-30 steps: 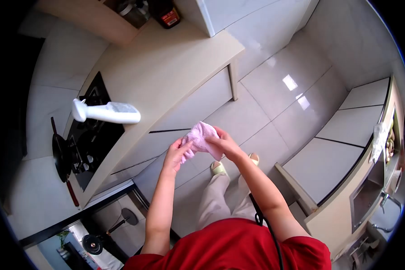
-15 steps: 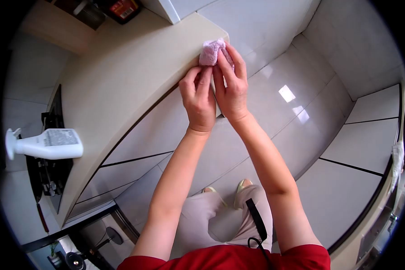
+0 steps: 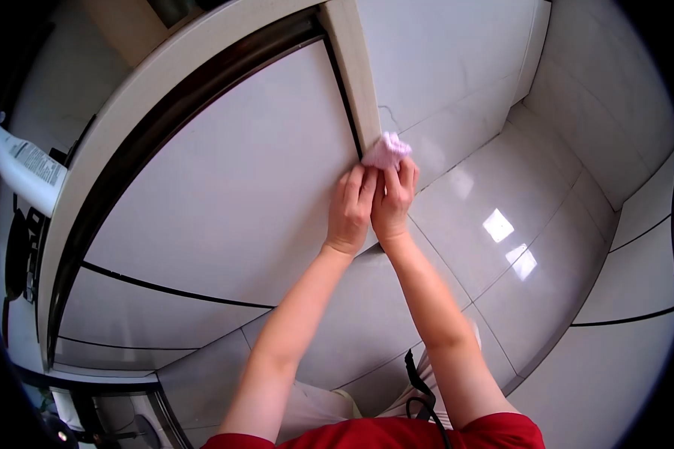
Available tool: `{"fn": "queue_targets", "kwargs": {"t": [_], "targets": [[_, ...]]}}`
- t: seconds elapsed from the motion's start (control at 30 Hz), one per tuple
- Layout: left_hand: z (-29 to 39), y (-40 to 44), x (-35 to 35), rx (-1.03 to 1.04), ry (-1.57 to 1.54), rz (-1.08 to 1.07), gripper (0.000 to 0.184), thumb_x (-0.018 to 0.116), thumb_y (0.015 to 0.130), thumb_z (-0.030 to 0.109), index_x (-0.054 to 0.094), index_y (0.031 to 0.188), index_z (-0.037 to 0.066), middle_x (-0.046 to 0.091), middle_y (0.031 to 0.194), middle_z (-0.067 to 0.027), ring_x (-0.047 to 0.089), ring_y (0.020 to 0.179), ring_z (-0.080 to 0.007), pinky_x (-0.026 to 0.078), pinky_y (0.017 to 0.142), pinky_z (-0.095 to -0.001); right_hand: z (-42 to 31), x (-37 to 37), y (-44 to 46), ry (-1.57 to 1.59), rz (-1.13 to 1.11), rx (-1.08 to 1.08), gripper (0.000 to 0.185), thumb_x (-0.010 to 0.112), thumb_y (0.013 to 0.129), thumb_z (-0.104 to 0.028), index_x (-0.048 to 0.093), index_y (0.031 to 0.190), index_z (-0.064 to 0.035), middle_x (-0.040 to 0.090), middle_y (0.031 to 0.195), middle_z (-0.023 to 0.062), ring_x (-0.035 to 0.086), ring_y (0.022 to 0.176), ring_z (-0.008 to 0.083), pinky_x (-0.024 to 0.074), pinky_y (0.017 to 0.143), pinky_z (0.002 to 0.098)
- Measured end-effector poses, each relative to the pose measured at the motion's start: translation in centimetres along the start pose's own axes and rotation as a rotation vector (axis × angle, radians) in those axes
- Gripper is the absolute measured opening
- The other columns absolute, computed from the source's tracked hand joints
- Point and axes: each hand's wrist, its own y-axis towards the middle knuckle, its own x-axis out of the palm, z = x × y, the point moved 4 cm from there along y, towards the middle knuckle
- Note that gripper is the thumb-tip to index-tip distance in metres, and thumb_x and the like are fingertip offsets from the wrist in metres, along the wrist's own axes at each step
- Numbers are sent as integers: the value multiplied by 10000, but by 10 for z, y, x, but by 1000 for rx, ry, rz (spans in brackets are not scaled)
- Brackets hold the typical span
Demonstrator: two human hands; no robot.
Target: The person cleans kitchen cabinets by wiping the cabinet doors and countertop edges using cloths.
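A crumpled pink cloth (image 3: pixel 387 152) lies against the pale end post (image 3: pixel 353 71) of the counter cabinet, near the corner of a white door panel (image 3: pixel 232 172). My right hand (image 3: pixel 394 196) has its fingers bent and pressed onto the lower part of the cloth. Close beside it, my left hand (image 3: pixel 350 207) is closed at the panel's edge, its fingertips by the cloth's lower left side. What those left fingertips pinch, if anything, is hidden.
A white spray bottle (image 3: pixel 30 170) stands on the counter at the far left, by the dark stove. Pale cabinets (image 3: pixel 636 277) run along the right. Glossy floor tiles (image 3: pixel 457 232) lie between, with my legs at the bottom.
From above the counter's corner, both hands and the cloth have moved down to the cabinet's end post. The view has shifted closer to the cabinet front, and the spray bottle now shows farther left.
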Motion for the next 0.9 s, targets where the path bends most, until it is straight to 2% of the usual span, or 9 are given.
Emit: {"fn": "queue_targets", "kwargs": {"t": [0.1,0.2,0.33,0.43,0.47,0.57,0.67,0.83,0.9], "targets": [[4,-21,5,-51,19,-129,416,563,849,-12,549,1264,-21,532,1237,-150,530,1123,-311,474,932,-381,9,-5,-20,2,-90,80,229,644,808,-3,655,1035,-22,569,1168,163,535,1049,334,454,882,402],[2,1,-12,-17,9,-113,406,550,856,-13,550,1262,-32,534,1247,-164,527,1135,-324,464,947,-395,-1,-13,8,37,-92,15,297,690,768,-9,672,1062,-38,571,1180,152,573,998,325,487,842,397],[1,109,-72,128,146,123,411,512,879,-13,513,1288,-51,521,1247,-186,536,1082,-333,461,929,-395,-72,-9,132,177,96,-283,280,683,779,-16,669,1058,-32,597,1143,161,613,952,327,525,801,379],[9,174,-114,248,225,334,356,555,837,-25,568,1192,-43,527,1154,-159,540,993,-314,478,868,-386,-108,-9,191,184,106,-343,276,681,799,-38,674,1074,-54,625,1102,151,631,946,331,527,799,367],[10,176,-117,255,232,290,347,560,823,-29,578,1170,-50,534,1157,-150,537,994,-311,486,849,-374,-107,-9,193,186,109,-392,279,692,788,-40,681,1065,-63,632,1092,129,634,931,317,529,786,360],[-2,155,-101,295,285,266,332,558,834,-30,579,1164,-55,543,1153,-152,545,976,-310,494,829,-366,-96,-7,174,178,114,-458,277,709,764,-38,696,1039,-73,642,1084,99,638,915,293,532,768,350],[-10,112,-67,142,148,173,281,534,922,-15,554,1200,-48,560,1141,-133,573,961,-269,487,818,-343,-74,-7,130,164,118,-430,258,716,739,-18,712,993,-62,645,1097,101,640,920,286,533,769,346],[-13,18,-13,-183,-295,-55,312,492,985,102,474,1274,-15,554,1136,-216,553,1026,-342,457,879,-393,-21,-7,25,101,31,-148,276,689,704,18,701,975,-30,636,1120,119,630,937,294,533,783,358],[-8,-21,8,-248,-258,-105,328,477,992,141,461,1294,15,555,1146,-210,541,1045,-360,453,893,-404,-2,-8,-18,86,10,-76,262,693,716,15,700,974,-26,638,1120,122,632,943,294,533,786,356]]}}
